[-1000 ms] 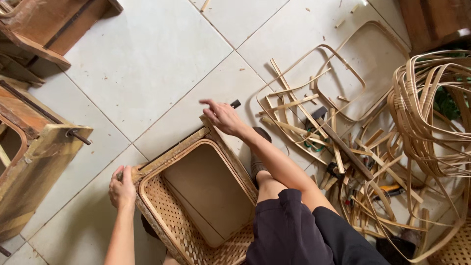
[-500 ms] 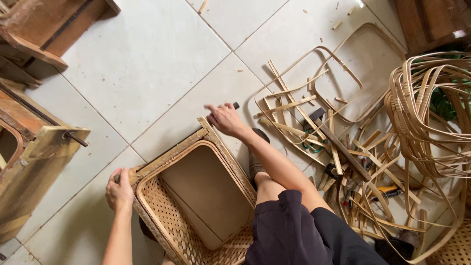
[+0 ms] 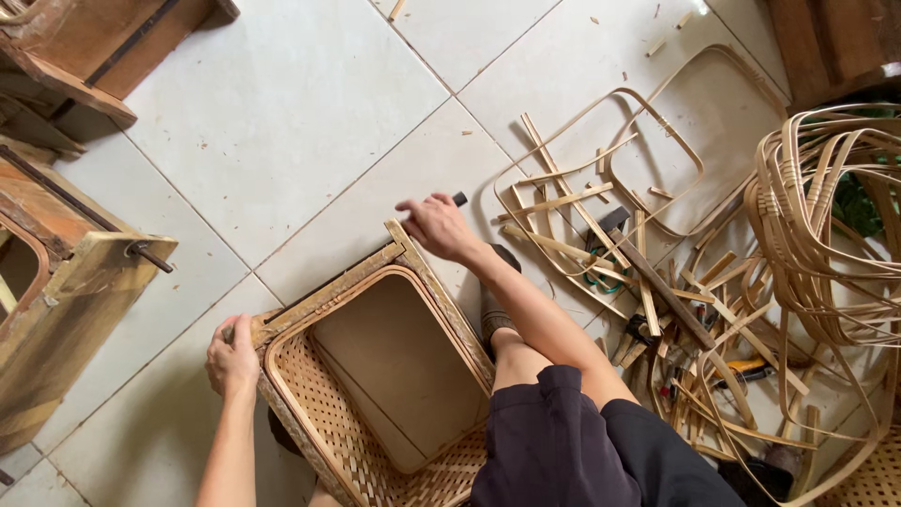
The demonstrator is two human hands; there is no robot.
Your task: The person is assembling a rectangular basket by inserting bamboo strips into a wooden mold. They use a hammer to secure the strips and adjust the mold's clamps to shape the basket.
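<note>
Your left hand (image 3: pixel 233 357) grips the near-left corner of a woven basket (image 3: pixel 375 394) on the tiled floor (image 3: pixel 282 122), fingers curled over its rim. Your right hand (image 3: pixel 436 227) sits at the basket's far corner, fingers closed around a dark-handled tool (image 3: pixel 459 199). Bamboo strips (image 3: pixel 657 282) lie scattered to the right.

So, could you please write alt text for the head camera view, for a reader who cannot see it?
Seen from above, a person works on a square woven basket on a tiled floor: the left hand grips one rim corner, and the right hand holds a small dark-tipped tool at the far corner. Loose bamboo strips and coiled strips lie on the right.
</note>
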